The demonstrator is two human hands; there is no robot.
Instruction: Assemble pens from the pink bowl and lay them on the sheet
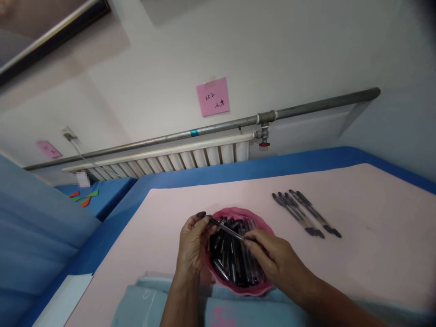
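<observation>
A clear-barrelled pen (227, 229) with dark ends is held level between my two hands, above a pink basket (235, 211). My left hand (193, 238) pinches its left end, where a dark tip shows past the fingertips. The other end is gripped by the fingers of my right hand (269, 254), at the basket's right side. Beneath the pen, the basket holds many loose black pens and clear pen parts (235, 259). To the right, several assembled pens (299, 212) lie side by side on the pink table covering (368, 254).
A light blue cloth (153, 302) lies along the near edge. Behind the blue table edge (218, 175) stand a white radiator (190, 159) and a metal pipe (306, 109). Blue fabric (37, 236) hangs at left, near orange and green pieces (86, 200).
</observation>
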